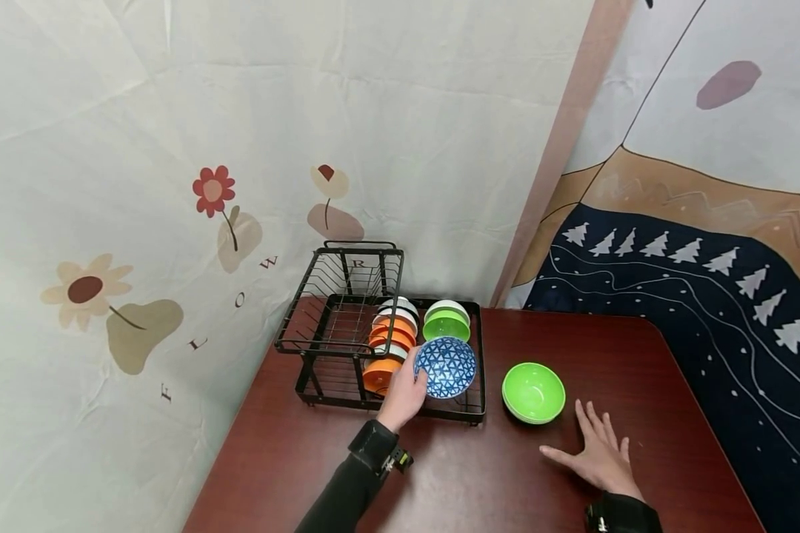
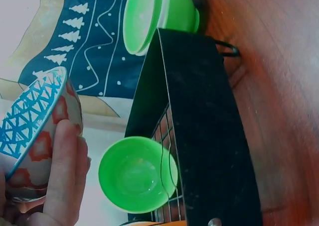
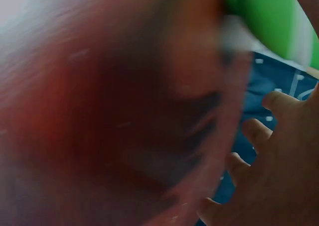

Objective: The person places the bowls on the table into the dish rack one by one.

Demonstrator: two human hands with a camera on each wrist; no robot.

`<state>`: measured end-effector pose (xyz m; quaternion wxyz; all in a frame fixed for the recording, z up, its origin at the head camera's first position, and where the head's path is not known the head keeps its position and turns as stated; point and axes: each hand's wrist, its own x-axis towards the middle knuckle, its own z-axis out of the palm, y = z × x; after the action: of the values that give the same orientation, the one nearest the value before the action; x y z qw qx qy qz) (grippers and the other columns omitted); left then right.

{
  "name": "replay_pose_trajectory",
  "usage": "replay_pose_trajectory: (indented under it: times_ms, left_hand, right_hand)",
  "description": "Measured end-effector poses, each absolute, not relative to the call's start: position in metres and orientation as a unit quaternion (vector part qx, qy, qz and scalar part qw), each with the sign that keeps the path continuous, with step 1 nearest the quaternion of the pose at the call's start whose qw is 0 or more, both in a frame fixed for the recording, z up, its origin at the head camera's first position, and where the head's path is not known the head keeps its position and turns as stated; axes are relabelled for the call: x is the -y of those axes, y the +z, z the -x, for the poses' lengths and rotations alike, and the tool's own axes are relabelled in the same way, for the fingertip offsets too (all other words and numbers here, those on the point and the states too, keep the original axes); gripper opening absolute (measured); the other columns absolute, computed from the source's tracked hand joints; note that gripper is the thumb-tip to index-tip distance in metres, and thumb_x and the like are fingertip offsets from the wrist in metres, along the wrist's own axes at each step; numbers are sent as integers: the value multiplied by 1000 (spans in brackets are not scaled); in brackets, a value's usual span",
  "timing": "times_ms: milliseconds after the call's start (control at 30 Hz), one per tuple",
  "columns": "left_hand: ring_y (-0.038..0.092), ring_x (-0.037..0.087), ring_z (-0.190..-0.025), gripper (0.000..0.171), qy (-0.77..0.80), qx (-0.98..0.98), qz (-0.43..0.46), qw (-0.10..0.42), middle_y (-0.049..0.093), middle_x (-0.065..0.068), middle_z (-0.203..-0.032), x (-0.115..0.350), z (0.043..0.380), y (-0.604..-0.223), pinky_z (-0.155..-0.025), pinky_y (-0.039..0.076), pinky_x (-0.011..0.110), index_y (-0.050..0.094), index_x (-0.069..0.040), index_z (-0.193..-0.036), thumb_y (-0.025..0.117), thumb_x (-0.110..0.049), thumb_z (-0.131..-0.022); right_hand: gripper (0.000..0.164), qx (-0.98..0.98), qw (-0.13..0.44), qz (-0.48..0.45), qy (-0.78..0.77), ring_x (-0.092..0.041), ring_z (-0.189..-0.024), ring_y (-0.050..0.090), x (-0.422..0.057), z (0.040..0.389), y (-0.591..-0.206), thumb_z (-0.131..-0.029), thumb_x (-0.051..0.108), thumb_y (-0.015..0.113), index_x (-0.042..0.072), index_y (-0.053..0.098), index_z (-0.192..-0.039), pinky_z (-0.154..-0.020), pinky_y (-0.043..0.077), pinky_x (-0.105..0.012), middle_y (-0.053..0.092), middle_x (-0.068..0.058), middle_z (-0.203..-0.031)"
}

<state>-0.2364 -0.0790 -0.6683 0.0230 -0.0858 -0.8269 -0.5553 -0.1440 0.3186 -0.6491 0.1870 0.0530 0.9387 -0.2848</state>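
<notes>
My left hand (image 1: 404, 394) grips the rim of a bowl (image 1: 446, 367) with a blue and white triangle pattern inside. In the left wrist view the outside of that patterned bowl (image 2: 37, 131) shows red shapes on a pale ground, with the fingers against it. The bowl is held up over the front right part of the black dish rack (image 1: 393, 404). My right hand (image 1: 598, 457) is spread above the table, fingers apart and holding nothing. Just left of it stands a nested stack of green bowls (image 1: 534, 393) on the table.
In the rack's lower tier stand orange bowls (image 1: 381, 376) and white ones in a row. A green bowl (image 1: 447, 326) leans beside them, a white rim behind it. The rack's upper wire basket (image 1: 336, 344) overhangs the left side. A printed cloth (image 1: 273, 111) hangs behind the brown table (image 1: 493, 481).
</notes>
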Motion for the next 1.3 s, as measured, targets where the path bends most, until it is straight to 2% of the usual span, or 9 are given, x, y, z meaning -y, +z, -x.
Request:
replay_pose_trajectory:
  times_ms: [167,300,433,567,633,733,933,1067,1300]
  left_hand:
    - [75,35,-126,52,-519,849,90,27,70,23,-148,79,236,-654,-101,67,51,51,-17,-160,56,-15,-109]
    - [76,33,-122,53,-505,857,91,37,73,19,-144,82,245,-660,-100,67,52,51,-21,-160,56,-15,-108]
    - [78,28,-106,57,-441,886,121,82,78,18,-131,82,252,-649,-85,67,43,53,-21,-160,57,-7,-105]
    - [75,32,-88,58,-367,914,132,108,76,22,-121,71,249,-597,-72,65,43,57,-12,-156,63,5,-101]
    - [74,33,-83,58,-323,931,130,110,74,24,-121,63,247,-569,-70,65,43,59,-8,-153,68,8,-98]
    - [71,29,-76,59,-245,953,137,112,72,21,-120,52,256,-552,-64,62,37,61,-11,-154,73,5,-98]
    - [75,28,-85,57,-106,970,171,135,69,16,-132,35,285,-560,-63,63,33,67,-28,-150,74,0,-101]
    - [76,28,-98,47,-38,967,200,151,66,14,-133,27,296,-569,-60,63,30,66,-33,-144,73,-7,-105]
    - [73,29,-117,45,40,963,202,175,63,9,-139,23,305,-589,-55,59,24,65,-40,-139,69,-8,-107]
  right_hand:
    - [148,-932,222,-71,-278,-66,-162,-15,-322,138,-666,-80,77,84,-5,5,-174,-119,-16,-92,-4,-39,-178]
    - [152,-933,226,-71,-271,-66,-162,-15,-322,137,-668,-75,78,88,-6,9,-173,-120,-17,-91,-5,-39,-178]
    - [152,-936,219,-66,-268,-65,-163,-15,-321,138,-665,-73,76,90,-5,10,-173,-120,-17,-91,-6,-38,-179]
    - [151,-937,219,-65,-266,-65,-163,-15,-321,138,-665,-74,75,90,-5,11,-173,-120,-17,-91,-5,-38,-179]
    - [151,-936,222,-66,-264,-65,-162,-15,-321,138,-665,-74,76,90,-5,11,-173,-119,-17,-91,-5,-38,-178]
    - [151,-935,226,-68,-264,-66,-162,-14,-321,137,-667,-74,76,90,-6,11,-173,-119,-16,-91,-5,-39,-178]
    - [153,-934,229,-73,-264,-65,-162,-15,-322,139,-671,-72,78,90,-6,11,-173,-119,-17,-92,-5,-39,-178]
    - [154,-935,224,-73,-266,-65,-162,-15,-322,139,-671,-71,78,90,-6,11,-173,-119,-17,-92,-4,-39,-178]
    - [153,-935,220,-73,-270,-65,-162,-15,-322,138,-671,-72,78,90,-6,12,-173,-118,-19,-92,-4,-39,-178]
